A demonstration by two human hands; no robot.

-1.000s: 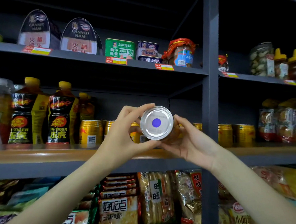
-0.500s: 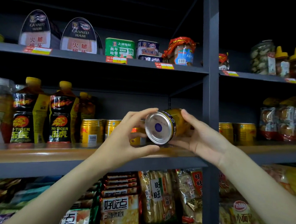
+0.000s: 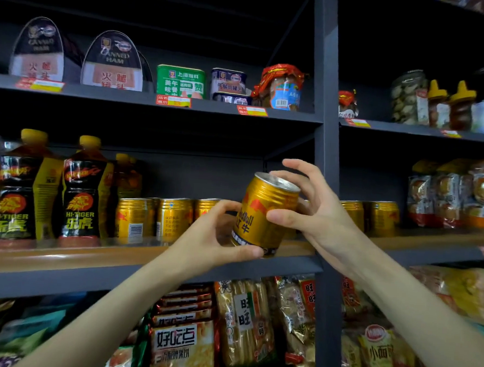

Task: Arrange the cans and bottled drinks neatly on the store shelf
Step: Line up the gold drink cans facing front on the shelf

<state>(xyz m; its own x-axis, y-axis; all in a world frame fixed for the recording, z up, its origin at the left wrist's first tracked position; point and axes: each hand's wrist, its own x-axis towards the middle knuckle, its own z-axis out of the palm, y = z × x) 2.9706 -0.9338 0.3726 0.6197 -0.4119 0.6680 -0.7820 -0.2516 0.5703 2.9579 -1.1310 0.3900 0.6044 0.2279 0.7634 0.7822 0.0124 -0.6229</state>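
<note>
Gripped one gold Red Bull can (image 3: pixel 264 213) at frame centre, tilted above the shelf (image 3: pixel 60 260), with two hands: left hand (image 3: pixel 217 238) low, right hand (image 3: pixel 315 210) near top. Left two Hi-Tiger bottles (image 3: pixel 84 190) standing at left.

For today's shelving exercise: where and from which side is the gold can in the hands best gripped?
Grip the gold can round its ribbed mid-body, from its two flanks as the left hand and right hand do: it is round, tilted, its rims narrow.

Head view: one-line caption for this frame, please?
Both hands, left hand and right hand, hold a tilted gold can before the middle shelf beside a row of gold cans.
</note>
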